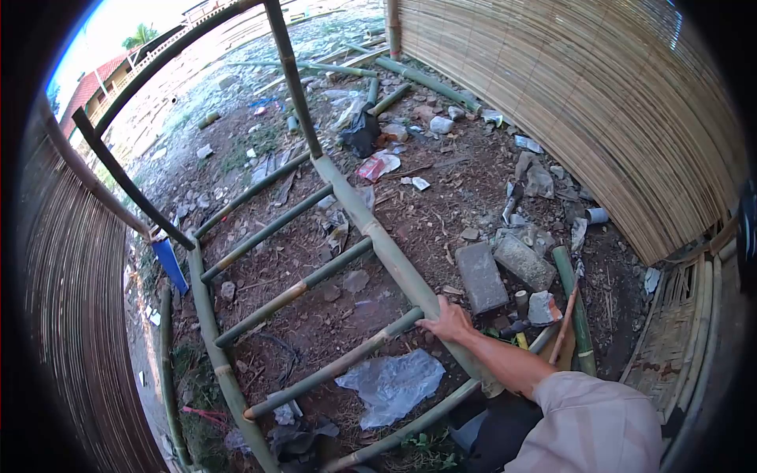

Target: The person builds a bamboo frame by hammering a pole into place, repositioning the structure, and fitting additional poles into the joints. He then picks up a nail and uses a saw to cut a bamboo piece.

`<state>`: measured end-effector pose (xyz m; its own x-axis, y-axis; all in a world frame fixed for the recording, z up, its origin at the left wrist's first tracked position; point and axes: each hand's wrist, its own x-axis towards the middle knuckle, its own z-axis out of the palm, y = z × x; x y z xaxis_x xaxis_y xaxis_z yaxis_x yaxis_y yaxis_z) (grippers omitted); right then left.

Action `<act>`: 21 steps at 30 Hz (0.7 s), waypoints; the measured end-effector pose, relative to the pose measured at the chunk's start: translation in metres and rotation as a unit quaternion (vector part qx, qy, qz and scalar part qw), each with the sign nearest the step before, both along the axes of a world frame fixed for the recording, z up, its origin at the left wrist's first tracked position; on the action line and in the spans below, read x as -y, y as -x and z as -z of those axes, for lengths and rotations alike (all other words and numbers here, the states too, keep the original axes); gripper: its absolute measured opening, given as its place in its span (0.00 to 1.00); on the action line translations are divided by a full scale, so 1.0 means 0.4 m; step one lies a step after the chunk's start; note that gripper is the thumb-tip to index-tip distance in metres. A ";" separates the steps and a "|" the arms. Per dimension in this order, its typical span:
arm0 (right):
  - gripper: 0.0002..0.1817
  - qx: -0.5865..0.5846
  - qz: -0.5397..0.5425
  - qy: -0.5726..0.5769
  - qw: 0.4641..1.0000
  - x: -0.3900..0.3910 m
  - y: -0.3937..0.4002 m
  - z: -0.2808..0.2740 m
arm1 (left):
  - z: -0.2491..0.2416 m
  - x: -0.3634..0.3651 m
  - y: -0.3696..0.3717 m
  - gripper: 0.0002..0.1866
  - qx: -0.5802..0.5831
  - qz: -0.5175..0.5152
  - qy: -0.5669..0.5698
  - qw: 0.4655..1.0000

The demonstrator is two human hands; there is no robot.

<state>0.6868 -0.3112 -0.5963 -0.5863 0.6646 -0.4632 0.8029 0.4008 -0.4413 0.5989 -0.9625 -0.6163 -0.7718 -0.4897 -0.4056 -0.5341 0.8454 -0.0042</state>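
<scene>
- The right hand [446, 322] lay flat, fingers loosely spread, on the right rail of a bamboo ladder frame [371, 229], where a rung [339, 364] met it; it pinched nothing. The left hand was out of view, so I could not tell its state.
- The frame ran from 6 o'clock up toward 12 o'clock over littered ground.
- Leaning weight through one open palm risked a slip off the round, smooth pole.
- Concrete blocks [482, 277] at 3 o'clock of the hand and the plastic sheet [392, 384] at 7 o'clock could trip or slide underfoot.
</scene>
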 end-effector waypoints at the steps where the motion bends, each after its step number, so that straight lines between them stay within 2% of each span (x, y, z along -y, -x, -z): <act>1: 0.51 -0.011 -0.001 -0.015 1.000 -0.014 -0.006 0.011 | -0.005 -0.025 -0.017 0.41 -0.011 -0.007 0.021 1.000; 2: 0.51 -0.023 -0.001 -0.009 1.000 -0.029 -0.011 0.011 | 0.014 -0.013 -0.032 0.41 -0.010 -0.019 0.024 0.999; 4: 0.51 -0.045 -0.003 -0.025 0.999 -0.042 -0.020 -0.002 | 0.041 0.024 -0.066 0.43 -0.098 -0.027 -0.205 0.973; 5: 0.48 -0.085 0.005 -0.050 0.995 -0.050 -0.029 0.015 | 0.064 0.033 -0.085 0.43 -0.098 -0.039 -0.198 0.974; 7: 0.44 -0.109 0.012 -0.019 0.994 -0.057 -0.035 -0.039 | 0.110 0.051 -0.116 0.45 -0.105 -0.001 -0.141 0.984; 8: 0.44 -0.106 0.007 -0.015 0.994 -0.060 -0.037 -0.068 | 0.005 -0.029 -0.110 0.45 -0.048 -0.006 -0.146 0.988; 9: 0.43 -0.092 0.014 -0.002 0.996 -0.060 -0.042 -0.094 | 0.013 -0.025 -0.128 0.45 -0.044 -0.013 -0.141 0.989; 11: 0.41 -0.071 0.015 0.017 0.997 -0.062 -0.061 -0.091 | 0.039 -0.014 -0.163 0.47 -0.102 -0.006 -0.229 0.968; 12: 0.40 -0.074 0.008 -0.017 0.997 -0.066 -0.075 -0.080 | -0.065 -0.111 -0.170 0.35 -0.119 0.014 -0.140 0.983; 15: 0.38 -0.072 -0.005 -0.061 0.996 -0.064 -0.106 -0.070 | -0.005 -0.073 -0.233 0.33 -0.170 0.020 -0.146 0.974; 16: 0.38 -0.081 -0.006 -0.050 0.995 -0.064 -0.110 -0.076 | -0.046 -0.096 -0.227 0.40 -0.123 -0.022 -0.175 0.977; 20: 0.39 -0.081 -0.015 -0.058 0.995 -0.060 -0.107 -0.057 | -0.118 -0.140 -0.188 0.37 -0.104 -0.023 -0.132 0.985; 21: 0.40 -0.095 -0.012 -0.080 0.992 -0.058 -0.112 -0.047 | -0.141 -0.149 -0.166 0.36 -0.081 -0.062 -0.200 0.975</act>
<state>0.7315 -0.2879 -0.5774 -0.6692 0.7059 -0.2322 0.7009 0.4959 -0.5126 0.6655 -0.9029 -0.5598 -0.7859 -0.4116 -0.4614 -0.5993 0.6907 0.4047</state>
